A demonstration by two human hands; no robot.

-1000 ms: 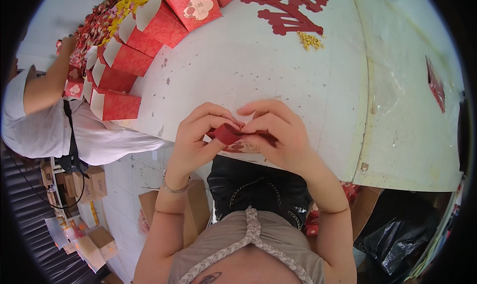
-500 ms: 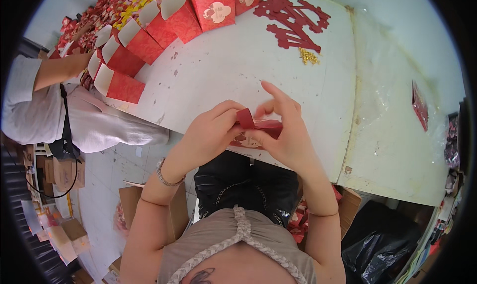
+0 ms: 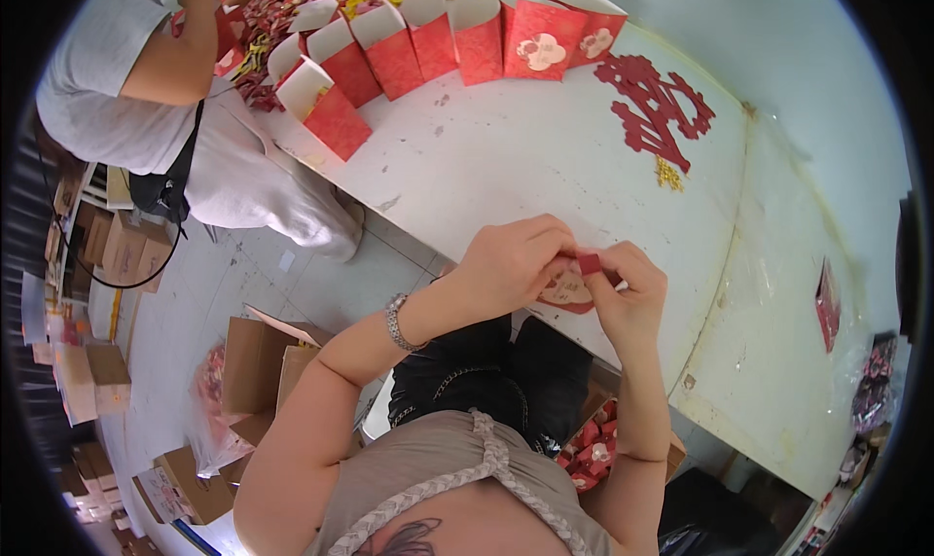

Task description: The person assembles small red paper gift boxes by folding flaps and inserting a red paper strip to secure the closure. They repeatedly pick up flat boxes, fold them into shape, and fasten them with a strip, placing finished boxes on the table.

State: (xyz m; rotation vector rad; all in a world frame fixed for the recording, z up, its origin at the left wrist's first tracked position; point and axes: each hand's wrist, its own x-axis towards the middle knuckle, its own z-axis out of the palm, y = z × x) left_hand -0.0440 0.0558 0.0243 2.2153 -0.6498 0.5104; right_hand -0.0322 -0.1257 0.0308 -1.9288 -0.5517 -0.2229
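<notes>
Since the earlier frame, your hands have drawn closer together at the near edge of the white worktable (image 3: 506, 157). Your left hand (image 3: 511, 264) and right hand (image 3: 623, 298) both pinch the small red-and-cream paper favour box (image 3: 574, 286), which is flat and only partly folded. Judging by this, that piece is unfinished, while a row of upright red paper boxes (image 3: 438, 45) along the far edge already stands formed; a co-worker's arm (image 3: 165, 65) reaches there.

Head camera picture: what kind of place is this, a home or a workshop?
Probably a small packing workshop. A row of open red paper boxes stands on a worn white table, cardboard cartons sit on the floor, and both hands, left hand and right hand, fold a small red paper piece.
</notes>
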